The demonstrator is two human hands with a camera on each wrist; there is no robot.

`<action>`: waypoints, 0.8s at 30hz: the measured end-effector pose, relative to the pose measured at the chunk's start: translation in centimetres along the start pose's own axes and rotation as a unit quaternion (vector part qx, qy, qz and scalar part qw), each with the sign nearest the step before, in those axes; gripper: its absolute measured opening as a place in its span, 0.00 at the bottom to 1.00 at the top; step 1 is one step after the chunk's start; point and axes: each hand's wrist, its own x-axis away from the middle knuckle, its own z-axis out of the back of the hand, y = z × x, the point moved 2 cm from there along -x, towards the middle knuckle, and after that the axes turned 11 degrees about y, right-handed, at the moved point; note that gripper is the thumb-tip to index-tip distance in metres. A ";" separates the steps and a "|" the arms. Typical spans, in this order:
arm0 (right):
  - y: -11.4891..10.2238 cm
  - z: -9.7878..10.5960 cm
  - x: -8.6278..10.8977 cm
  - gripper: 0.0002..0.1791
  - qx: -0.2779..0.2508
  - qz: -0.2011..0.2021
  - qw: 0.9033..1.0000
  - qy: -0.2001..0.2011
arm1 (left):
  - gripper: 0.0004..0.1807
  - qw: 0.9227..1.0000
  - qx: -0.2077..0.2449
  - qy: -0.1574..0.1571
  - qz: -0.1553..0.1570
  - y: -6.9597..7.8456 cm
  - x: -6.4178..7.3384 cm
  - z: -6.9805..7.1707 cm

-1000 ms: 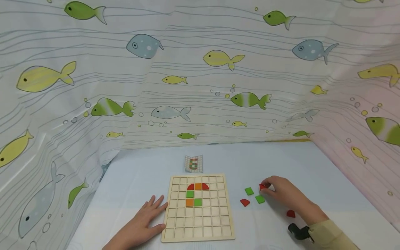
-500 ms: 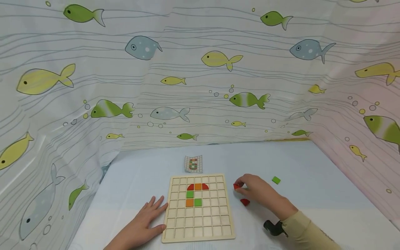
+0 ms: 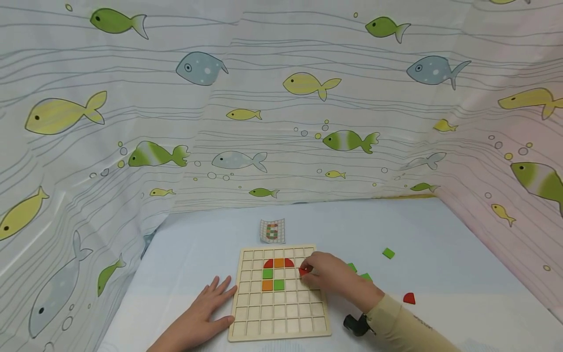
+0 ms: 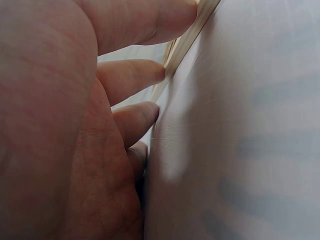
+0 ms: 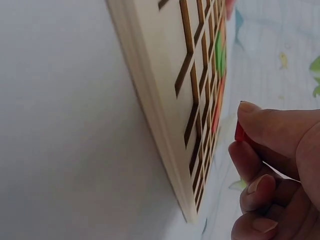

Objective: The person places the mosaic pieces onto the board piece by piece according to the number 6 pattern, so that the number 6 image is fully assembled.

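Over the right-hand columns of the wooden board (image 3: 279, 311): right hand (image 3: 331, 275) has a red piece (image 3: 302, 273) pinched between thumb and index finger. Right wrist view shows it edge-on; fingers cover most of it, so can't tell its long axis. Height above the grid unclear too.

Key relation, my read: the laid tiles (image 3: 279, 285) sit left of the held piece, on the side the fingertips face. Nearest is the end red tile (image 3: 289, 263), left and slightly farther from the person. Bare cells lie between the piece and the third-row green tile (image 3: 268, 274).

Right hand is the nearer one to those tiles. Left hand (image 3: 203, 313) grasps nothing: fingers spread, tips against the board's left edge, probably steadying it. Picture card (image 3: 272, 231) lies just beyond the far edge. Loose red tile (image 3: 409, 298) off to the right.
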 end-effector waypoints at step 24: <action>-2.3 -2.9 -0.9 0.11 0.024 0.043 0.999 -0.018 | 0.37 0.999 -0.017 0.020 -0.032 -0.1 0.3 0.0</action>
